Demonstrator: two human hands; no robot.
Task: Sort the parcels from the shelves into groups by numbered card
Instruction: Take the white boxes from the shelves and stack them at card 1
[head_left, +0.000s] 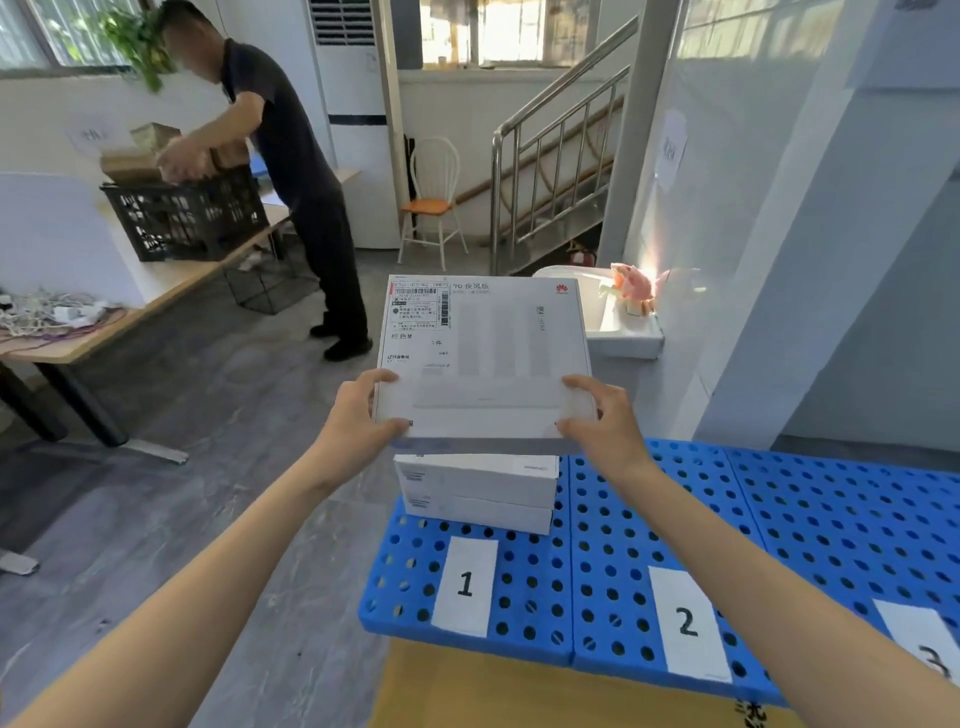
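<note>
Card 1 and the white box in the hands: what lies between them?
Two stacked white boxes on the blue panel, seen in the head view.

Bright daylight pours through the windows (498, 36) at the top of the frame, blown out to white. A glare patch burns on the wall (727, 208) right of centre. The box (483, 353) top is washed pale, its print soft. Wide-angle bending curves the edges; the person (291, 156) at upper left is blurred.
</note>
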